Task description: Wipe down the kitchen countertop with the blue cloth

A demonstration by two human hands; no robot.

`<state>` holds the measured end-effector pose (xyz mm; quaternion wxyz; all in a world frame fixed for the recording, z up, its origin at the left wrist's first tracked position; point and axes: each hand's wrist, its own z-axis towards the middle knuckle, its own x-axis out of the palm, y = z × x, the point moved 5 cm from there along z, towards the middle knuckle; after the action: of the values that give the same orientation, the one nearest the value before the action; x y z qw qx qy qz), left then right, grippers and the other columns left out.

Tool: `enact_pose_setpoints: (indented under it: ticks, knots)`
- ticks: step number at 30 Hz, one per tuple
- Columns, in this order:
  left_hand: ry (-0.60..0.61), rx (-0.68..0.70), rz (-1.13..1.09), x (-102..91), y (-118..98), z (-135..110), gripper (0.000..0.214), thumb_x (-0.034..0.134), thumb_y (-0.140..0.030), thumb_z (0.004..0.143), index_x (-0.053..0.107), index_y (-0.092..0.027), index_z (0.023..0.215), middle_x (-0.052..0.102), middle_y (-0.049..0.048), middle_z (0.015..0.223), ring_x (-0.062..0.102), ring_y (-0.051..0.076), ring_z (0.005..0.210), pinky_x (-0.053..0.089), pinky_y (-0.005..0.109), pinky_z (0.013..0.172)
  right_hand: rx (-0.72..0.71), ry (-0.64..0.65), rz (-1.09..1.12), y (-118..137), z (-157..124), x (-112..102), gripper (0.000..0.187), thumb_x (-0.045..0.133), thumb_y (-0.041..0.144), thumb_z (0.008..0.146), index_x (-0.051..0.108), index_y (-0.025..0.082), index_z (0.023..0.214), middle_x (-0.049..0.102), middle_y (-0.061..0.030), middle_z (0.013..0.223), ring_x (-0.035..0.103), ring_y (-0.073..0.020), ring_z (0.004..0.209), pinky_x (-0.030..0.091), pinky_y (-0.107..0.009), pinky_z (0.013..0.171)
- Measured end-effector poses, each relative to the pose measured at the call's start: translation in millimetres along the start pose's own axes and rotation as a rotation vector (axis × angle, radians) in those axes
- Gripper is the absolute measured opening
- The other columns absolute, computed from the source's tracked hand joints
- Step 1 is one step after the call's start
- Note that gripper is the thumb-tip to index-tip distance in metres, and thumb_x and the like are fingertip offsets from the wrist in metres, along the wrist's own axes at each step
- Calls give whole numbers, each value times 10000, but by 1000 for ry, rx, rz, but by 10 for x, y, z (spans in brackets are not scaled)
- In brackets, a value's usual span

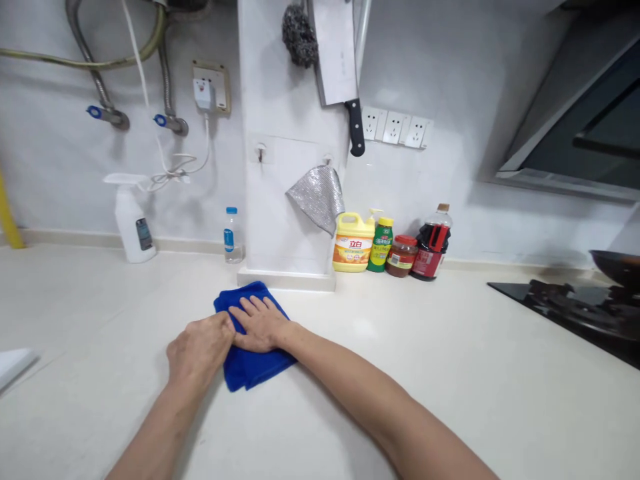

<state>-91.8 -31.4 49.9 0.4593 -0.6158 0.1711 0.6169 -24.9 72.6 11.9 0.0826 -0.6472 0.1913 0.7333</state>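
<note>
A folded blue cloth (249, 365) lies on the white counter (400, 373) in front of a white pillar. My right hand (260, 323) rests flat on top of the cloth, fingers stretched out toward the wall. My left hand (199, 348) sits at the cloth's left edge with its fingers curled down onto the fabric, touching the right hand.
Against the wall stand a white spray bottle (131, 220), a small water bottle (233, 235), a yellow detergent jug (353, 243), a green bottle (381, 244), a red-lidded jar (401, 255) and a dark sauce bottle (432, 243). A cleaver (340, 63) hangs above. A black hob (585, 307) lies right.
</note>
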Motion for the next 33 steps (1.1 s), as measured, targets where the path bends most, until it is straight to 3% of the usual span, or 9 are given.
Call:
enact_pose_setpoints:
  ticks: [5, 12, 19, 23, 27, 33]
  knots:
    - [78, -15, 43, -9, 75, -29, 319, 336, -243, 829, 655, -261, 832, 670, 94, 860, 606, 285, 844, 415, 382, 717, 8, -10, 28, -274, -669, -135, 778, 285, 653, 973, 250, 151, 1566, 163, -158, 1636, 85, -323, 1514, 70, -524, 1217]
    - [118, -15, 16, -38, 97, -48, 305, 380, -327, 815, 677, -270, 778, 659, 63, 821, 586, 284, 838, 410, 368, 702, 157, -2, 37, -650, -1994, -359, 732, 295, 617, 991, 214, 187, 1579, 118, -117, 1648, 52, -280, 1521, 68, -477, 1225]
    - [135, -17, 38, -57, 90, -48, 297, 399, -325, 802, 693, -295, 832, 701, 24, 941, 580, 265, 919, 412, 347, 727, 433, -23, -18, -1158, -3323, -457, 682, 281, 576, 1004, 234, 206, 1575, 130, -85, 1649, 68, -237, 1523, 64, -439, 1229]
    - [186, -24, 79, -43, 73, -48, 345, 359, -338, 837, 697, -301, 896, 683, 20, 1009, 566, 252, 958, 424, 352, 794, 583, -55, -85, -1265, -3940, -442, 681, 246, 579, 1010, 243, 194, 1572, 149, -91, 1645, 82, -240, 1522, 69, -442, 1228]
    - [194, 0, 101, -66, 35, -60, 402, 315, -349, 864, 699, -291, 968, 643, 34, 1108, 552, 254, 1001, 424, 379, 867, 693, -74, -142, -1105, -4240, -412, 693, 234, 583, 1009, 249, 176, 1570, 157, -107, 1640, 86, -258, 1520, 85, -459, 1227]
    - [264, -11, 102, -56, -1, -69, 414, 288, -313, 876, 689, -276, 967, 626, 54, 1116, 538, 247, 984, 408, 384, 881, 778, -83, -184, -777, -4194, -360, 710, 253, 558, 997, 261, 133, 1565, 146, -122, 1629, 96, -292, 1516, 113, -502, 1220]
